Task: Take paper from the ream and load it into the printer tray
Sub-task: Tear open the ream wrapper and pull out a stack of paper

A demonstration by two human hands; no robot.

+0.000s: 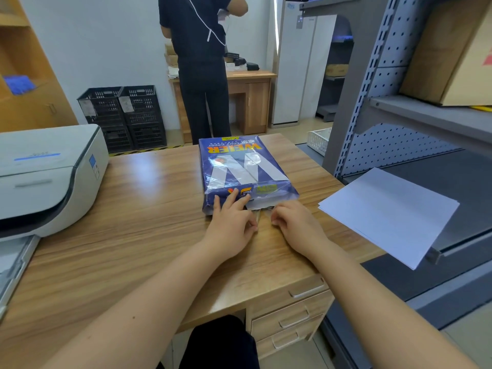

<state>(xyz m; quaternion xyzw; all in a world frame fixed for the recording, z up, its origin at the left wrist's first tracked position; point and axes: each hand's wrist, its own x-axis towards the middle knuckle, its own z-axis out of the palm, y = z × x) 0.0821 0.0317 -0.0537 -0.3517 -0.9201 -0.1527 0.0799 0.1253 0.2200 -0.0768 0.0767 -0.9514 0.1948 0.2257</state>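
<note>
A blue ream of copy paper point(239, 166) lies on the wooden desk point(127, 251), its near end torn open with white sheets showing. My left hand point(230, 222) rests with fingers spread on the ream's near left corner, pressing the wrapper. My right hand point(295, 222) sits curled at the open end, fingertips pinching the wrapper flap. The white printer point(45, 179) stands at the desk's left edge, and its paper tray point(13, 265) sticks out below it. A loose stack of white paper point(391, 214) lies at the desk's right edge, overhanging a shelf.
A grey metal shelving unit point(399, 123) with a cardboard box stands to the right. Desk drawers point(290, 312) are below the right corner. A person in dark clothes point(202, 62) stands at a far desk, beside black crates point(125, 115).
</note>
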